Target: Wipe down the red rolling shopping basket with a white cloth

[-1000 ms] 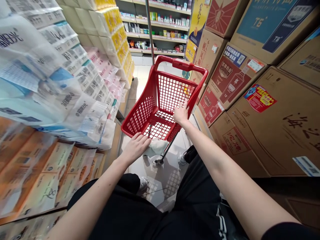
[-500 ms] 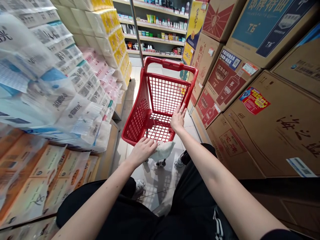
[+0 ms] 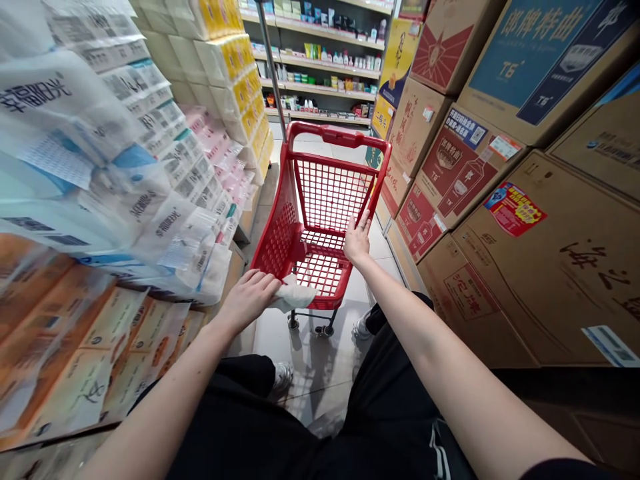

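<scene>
Left hand: (image 3: 254,293) fingers side by side, bent over the cart's rim at its 7 o'clock corner; whether the thumb closes underneath, cannot tell.
White cloth: (image 3: 294,295) at the left hand's 3 o'clock, partly under the fingertips, bunched along the near rim.
Right hand: (image 3: 357,243) at the left hand's 2 o'clock; fingers extended, slightly spread, aimed toward 12 to 1, at the cart's right side; firm contact, cannot tell.
Red cart: (image 3: 273,240) ahead of the person, between the hands; upright, grid walls.
Handle: (image 3: 340,135) cart's 12 o'clock.
Metal pole: (image 3: 273,67) rises at cart's 11 o'clock.
Shoes: (image 3: 283,377) either side of the wheels (image 3: 325,330), at 5 and 7.
Wrapped packs: (image 3: 165,153) stacked at 9 to 11.
Cartons: (image 3: 465,167) stacked at 1 to 4.
Shelves: (image 3: 325,50) at 12, beyond the cart.
</scene>
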The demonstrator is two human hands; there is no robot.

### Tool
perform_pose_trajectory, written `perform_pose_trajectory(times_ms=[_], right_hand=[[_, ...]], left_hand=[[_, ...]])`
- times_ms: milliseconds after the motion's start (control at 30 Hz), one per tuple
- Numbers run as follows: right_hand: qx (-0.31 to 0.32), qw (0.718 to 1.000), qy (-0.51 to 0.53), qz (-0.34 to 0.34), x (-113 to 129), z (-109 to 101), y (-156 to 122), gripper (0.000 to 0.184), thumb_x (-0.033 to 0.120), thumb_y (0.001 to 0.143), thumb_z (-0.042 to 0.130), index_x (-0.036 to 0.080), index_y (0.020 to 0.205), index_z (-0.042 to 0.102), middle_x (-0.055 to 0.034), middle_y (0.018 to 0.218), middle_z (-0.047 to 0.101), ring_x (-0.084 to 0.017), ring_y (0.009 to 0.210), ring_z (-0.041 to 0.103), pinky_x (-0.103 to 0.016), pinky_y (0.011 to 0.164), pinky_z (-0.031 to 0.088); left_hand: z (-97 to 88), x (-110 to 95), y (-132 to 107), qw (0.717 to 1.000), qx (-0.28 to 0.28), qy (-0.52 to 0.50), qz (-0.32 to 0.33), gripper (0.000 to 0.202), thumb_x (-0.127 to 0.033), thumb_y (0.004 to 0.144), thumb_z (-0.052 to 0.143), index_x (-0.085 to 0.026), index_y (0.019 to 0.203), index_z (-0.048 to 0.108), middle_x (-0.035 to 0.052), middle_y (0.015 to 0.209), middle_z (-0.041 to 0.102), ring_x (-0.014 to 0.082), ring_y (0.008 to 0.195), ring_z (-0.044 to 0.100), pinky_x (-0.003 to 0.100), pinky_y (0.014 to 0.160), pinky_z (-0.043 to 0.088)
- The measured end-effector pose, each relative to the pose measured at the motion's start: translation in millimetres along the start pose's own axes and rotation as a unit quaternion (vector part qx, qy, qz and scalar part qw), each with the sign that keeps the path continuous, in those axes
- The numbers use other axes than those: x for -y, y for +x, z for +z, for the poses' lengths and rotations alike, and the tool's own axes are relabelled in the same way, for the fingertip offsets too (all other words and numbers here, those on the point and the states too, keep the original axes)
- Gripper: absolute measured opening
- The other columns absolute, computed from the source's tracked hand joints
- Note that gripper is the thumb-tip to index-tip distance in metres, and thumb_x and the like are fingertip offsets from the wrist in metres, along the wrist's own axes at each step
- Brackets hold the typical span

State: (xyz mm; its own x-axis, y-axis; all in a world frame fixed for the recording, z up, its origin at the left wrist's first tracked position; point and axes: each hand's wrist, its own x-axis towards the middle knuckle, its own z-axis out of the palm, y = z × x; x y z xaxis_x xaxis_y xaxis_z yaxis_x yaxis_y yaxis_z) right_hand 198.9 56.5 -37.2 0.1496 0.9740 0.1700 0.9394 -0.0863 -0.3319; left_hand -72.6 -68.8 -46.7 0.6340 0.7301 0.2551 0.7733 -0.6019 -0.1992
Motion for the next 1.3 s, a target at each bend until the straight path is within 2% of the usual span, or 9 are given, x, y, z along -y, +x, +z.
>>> perform_pose_trajectory(times_ms=[100,333,500,667,833,933,1067,1200,1300], right_hand=[[0.001,1.000,-0.007,-0.001,0,0,-1,0.072,-0.001,0.079,0.043,0.017,0.146,0.025,-0.0132,0.155,-0.014,-0.032,0.142,0.010,-0.040,0.099,0.045],[0.007,1.000,-0.015,-0.011,-10,0,0,0.064,0.004,0.082,0.043,0.017,0.143,0.032,-0.0125,0.155,-0.013,-0.031,0.142,0.016,-0.041,0.102,0.041],[-0.001,1.000,-0.010,-0.018,-17,0,0,0.078,-0.001,0.078,0.038,0.020,0.149,0.014,-0.0100,0.155,-0.014,-0.027,0.142,0.015,-0.038,0.103,0.041],[-0.012,0.999,-0.017,-0.028,-18,1,2,0.090,-0.007,0.070,0.034,0.012,0.149,-0.004,-0.0115,0.155,-0.011,-0.022,0.143,0.013,-0.030,0.105,0.038],[0.005,1.000,-0.012,-0.022,-11,1,4,0.085,-0.006,0.071,0.035,0.009,0.149,0.005,-0.0150,0.154,-0.011,-0.026,0.142,0.015,-0.033,0.107,0.036],[-0.003,1.000,-0.013,-0.021,-7,3,4,0.085,-0.005,0.072,0.038,0.012,0.150,0.008,-0.0147,0.154,-0.011,-0.027,0.142,0.018,-0.036,0.106,0.037],[-0.011,0.999,-0.012,-0.028,-8,5,4,0.086,-0.005,0.072,0.040,0.017,0.150,0.012,-0.0126,0.155,-0.011,-0.029,0.141,0.021,-0.035,0.100,0.043],[-0.016,0.999,-0.017,-0.039,-16,2,7,0.085,-0.005,0.071,0.039,0.015,0.149,0.012,-0.0130,0.156,-0.008,-0.027,0.141,0.022,-0.032,0.101,0.042],[-0.021,0.999,-0.008,-0.030,-20,0,7,0.082,-0.002,0.074,0.039,0.011,0.149,0.009,-0.0169,0.155,-0.005,-0.027,0.138,0.029,-0.031,0.098,0.044]], left_hand=[[-0.9,-7,2,1.000,-0.001,-0.010,0.002,0.016,-0.033,0.087,0.049,-0.021,0.086,0.058,0.0062,0.081,0.057,0.0230,0.086,0.053,0.043,0.097,0.035],[-4.0,-50,27,0.998,0.006,-0.050,0.046,0.012,-0.031,0.087,0.051,-0.020,0.087,0.058,0.0055,0.081,0.060,0.0206,0.082,0.054,0.042,0.096,0.035],[-0.2,-69,41,0.995,0.003,-0.050,0.086,0.015,-0.033,0.088,0.050,-0.020,0.088,0.057,0.0045,0.081,0.060,0.0192,0.082,0.055,0.040,0.095,0.035],[-2.1,-58,36,0.994,-0.001,-0.060,0.090,0.017,-0.035,0.088,0.049,-0.020,0.086,0.056,0.0038,0.081,0.060,0.0181,0.081,0.055,0.037,0.090,0.038],[-7.9,-20,7,0.998,-0.007,-0.050,0.033,0.016,-0.037,0.086,0.052,-0.022,0.082,0.056,0.0045,0.079,0.059,0.0200,0.082,0.054,0.037,0.086,0.039],[-7.5,-7,-4,1.000,-0.010,-0.027,0.004,0.014,-0.035,0.086,0.051,-0.022,0.082,0.056,0.0046,0.079,0.058,0.0211,0.085,0.055,0.039,0.091,0.038],[-7.4,-16,3,1.000,0.019,-0.002,0.007,0.012,-0.033,0.085,0.054,-0.021,0.083,0.056,0.0054,0.080,0.058,0.0218,0.083,0.055,0.040,0.091,0.037],[-6.0,-35,19,0.998,0.044,-0.016,0.032,0.014,-0.034,0.085,0.054,-0.020,0.088,0.056,0.0065,0.084,0.060,0.0220,0.083,0.056,0.037,0.081,0.040],[-0.3,-41,27,0.998,0.054,-0.025,0.036,0.018,-0.037,0.085,0.055,-0.020,0.089,0.055,0.0064,0.085,0.061,0.0214,0.082,0.058,0.034,0.072,0.041]])
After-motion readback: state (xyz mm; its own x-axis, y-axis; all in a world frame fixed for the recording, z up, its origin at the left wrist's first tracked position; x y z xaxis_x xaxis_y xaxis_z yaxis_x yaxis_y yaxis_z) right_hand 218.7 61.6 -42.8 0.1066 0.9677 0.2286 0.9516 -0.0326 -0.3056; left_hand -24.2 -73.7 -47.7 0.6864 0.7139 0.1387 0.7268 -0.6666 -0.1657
